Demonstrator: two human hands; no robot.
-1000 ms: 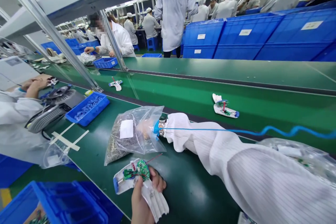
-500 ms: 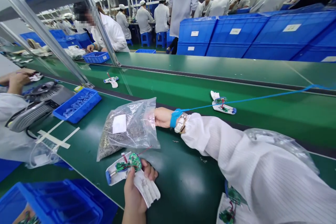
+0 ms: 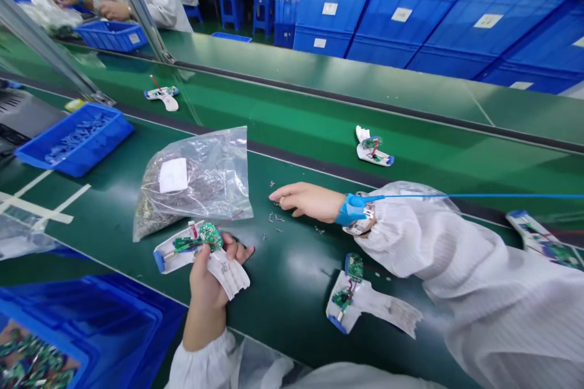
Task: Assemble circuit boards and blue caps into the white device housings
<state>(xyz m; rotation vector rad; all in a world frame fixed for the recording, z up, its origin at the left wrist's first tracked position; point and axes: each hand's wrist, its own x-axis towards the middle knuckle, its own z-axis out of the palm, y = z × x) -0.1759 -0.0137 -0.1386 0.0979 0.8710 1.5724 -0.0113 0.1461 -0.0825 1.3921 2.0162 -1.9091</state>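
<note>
Left hand (image 3: 210, 279) clenched round a white housing (image 3: 196, 248) with a green circuit board seated in it, held over the mat's near edge, just below the bag. Right hand (image 3: 305, 199) low over loose screws (image 3: 274, 217) on the green mat (image 3: 296, 279), fingers drawn together; cannot tell whether one is pinched. Blue wrist strap (image 3: 349, 211) on that wrist. Clear bag (image 3: 201, 179), white label, heaped with small metal parts, lies left of the screws. Second housing (image 3: 360, 304) rests on the mat by the right forearm. Blue tray (image 3: 75, 140), far left, holds small pale parts. Blue bin (image 3: 68, 334), near left, has green boards in its corner. Stacked blue crates (image 3: 410, 24) stand beyond the conveyor (image 3: 319, 127).
</note>
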